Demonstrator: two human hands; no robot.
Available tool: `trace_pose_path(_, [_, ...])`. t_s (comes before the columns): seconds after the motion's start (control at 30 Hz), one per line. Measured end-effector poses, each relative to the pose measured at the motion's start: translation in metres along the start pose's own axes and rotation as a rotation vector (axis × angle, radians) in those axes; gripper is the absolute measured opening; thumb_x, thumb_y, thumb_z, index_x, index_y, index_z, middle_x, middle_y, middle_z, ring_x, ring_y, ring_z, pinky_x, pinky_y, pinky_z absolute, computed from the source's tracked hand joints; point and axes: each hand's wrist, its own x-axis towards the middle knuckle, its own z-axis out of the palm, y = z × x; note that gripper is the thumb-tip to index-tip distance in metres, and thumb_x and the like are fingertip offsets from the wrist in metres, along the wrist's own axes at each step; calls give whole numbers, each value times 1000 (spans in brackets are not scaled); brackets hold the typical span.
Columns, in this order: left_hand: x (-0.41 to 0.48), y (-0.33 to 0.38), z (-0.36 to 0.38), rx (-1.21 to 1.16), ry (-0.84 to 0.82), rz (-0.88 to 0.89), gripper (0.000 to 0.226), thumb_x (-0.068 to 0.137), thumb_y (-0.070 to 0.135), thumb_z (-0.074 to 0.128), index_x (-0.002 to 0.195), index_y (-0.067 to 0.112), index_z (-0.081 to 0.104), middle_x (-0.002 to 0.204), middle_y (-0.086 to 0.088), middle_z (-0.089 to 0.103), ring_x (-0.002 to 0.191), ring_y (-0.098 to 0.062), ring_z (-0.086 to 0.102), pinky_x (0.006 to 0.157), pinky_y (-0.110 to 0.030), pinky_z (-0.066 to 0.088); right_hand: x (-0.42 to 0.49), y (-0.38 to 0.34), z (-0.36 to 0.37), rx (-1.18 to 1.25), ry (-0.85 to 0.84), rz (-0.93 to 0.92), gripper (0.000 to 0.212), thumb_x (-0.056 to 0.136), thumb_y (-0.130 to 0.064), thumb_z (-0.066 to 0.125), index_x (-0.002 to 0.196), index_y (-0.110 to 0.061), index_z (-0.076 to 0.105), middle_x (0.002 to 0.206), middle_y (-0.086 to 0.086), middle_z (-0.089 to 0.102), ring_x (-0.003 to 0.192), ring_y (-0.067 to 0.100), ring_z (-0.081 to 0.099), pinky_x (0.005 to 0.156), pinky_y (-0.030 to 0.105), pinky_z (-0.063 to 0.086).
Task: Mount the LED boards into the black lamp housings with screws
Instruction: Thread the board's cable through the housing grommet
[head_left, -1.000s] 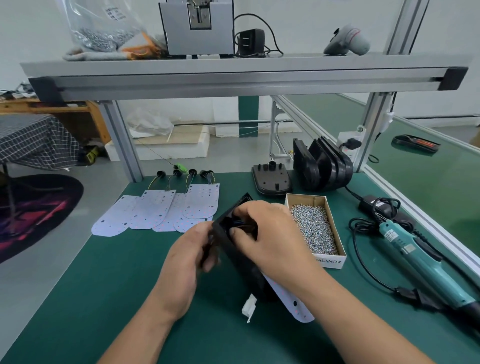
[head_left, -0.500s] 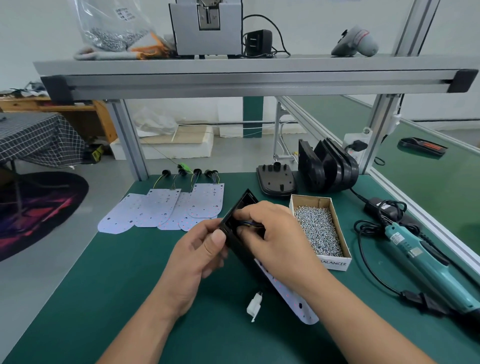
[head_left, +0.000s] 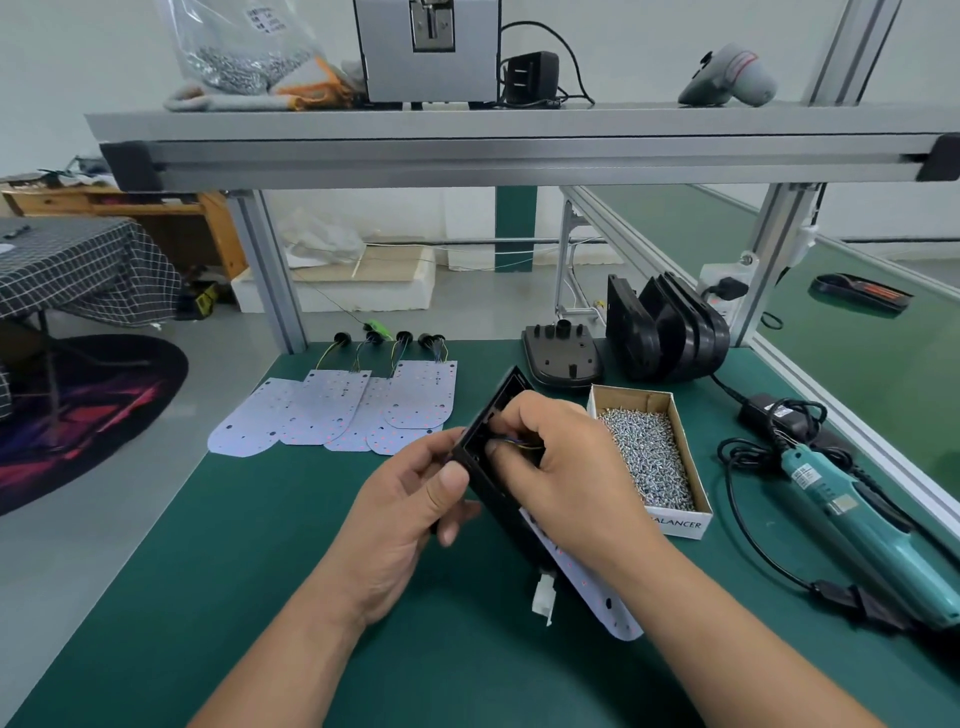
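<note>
Black lamp housing (head_left: 501, 506) tilts just left of the screw box (head_left: 675, 522) lettered "ALANCER". Left hand (head_left: 405, 519) has its grip clamped on it; right hand (head_left: 566, 483) pinches its wires (head_left: 524, 444)

Bright even light, soft shadows, sharp centre, wide-angle bending at edges.

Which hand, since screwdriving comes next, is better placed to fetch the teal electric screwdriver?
Probably the right hand: the teal electric screwdriver lies on that side; left hand grips the black lamp housing.

The tabletop (head_left: 260, 571) surface is matt green. The lamp housing (head_left: 498, 504) is smooth black plastic. The screws (head_left: 649, 457) are shiny metal, held in a cardboard box (head_left: 631, 396).
</note>
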Motion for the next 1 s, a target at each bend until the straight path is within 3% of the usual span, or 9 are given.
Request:
trace_pose_path(0.17, [1,-2,0,-32,30,-16,88,63,60,98,134,15,71,96,-2,68,56,-19,41,78,-30,56,2,-1,0,22,-25,-10,13,91,-17,69,91,-30,71,84,-16,68,90,8,62,74,23,48])
trace_pose_path(0.3, [0,1,3,-46,60,-27,91,55,57,101,133,20,73,96,-2,71,54,-15,51,76,-38,44,2,-2,-3,2,-48,-37,20,89,-16,67,81,-35,65,76,-16,63,84,8,59,68,22,42])
trace_pose_path(0.47, [-4,9,8,12,80,-1,85,53,55,103,127,23,78,96,-2,72,66,-19,57,53,-23,46,4,-3,-4,-7,-79,-36,24,88,-18,65,79,-40,61,75,-16,62,78,8,60,63,22,40])
trace_pose_path(0.63, [-6,9,11,18,106,8,64,63,35,97,123,25,79,103,-6,72,69,-24,57,49,-25,46,6,-4,-10,28,-116,-46,16,91,-24,67,94,-40,68,89,-21,68,85,4,66,66,16,46])
trace_pose_path(0.8, [-6,9,12,52,109,48,57,67,34,92,122,29,80,107,-2,75,68,-21,56,48,-24,45,5,-2,-10,51,-115,-5,14,95,-26,71,87,-38,72,82,-24,70,81,2,67,63,14,44])
trace_pose_path(1.0, [-5,9,14,56,113,50,52,68,33,89,119,32,81,109,-2,76,70,-20,59,47,-23,45,5,-3,-21,21,-167,-25,17,96,-17,67,99,-32,76,90,-18,72,89,1,68,71,14,48])
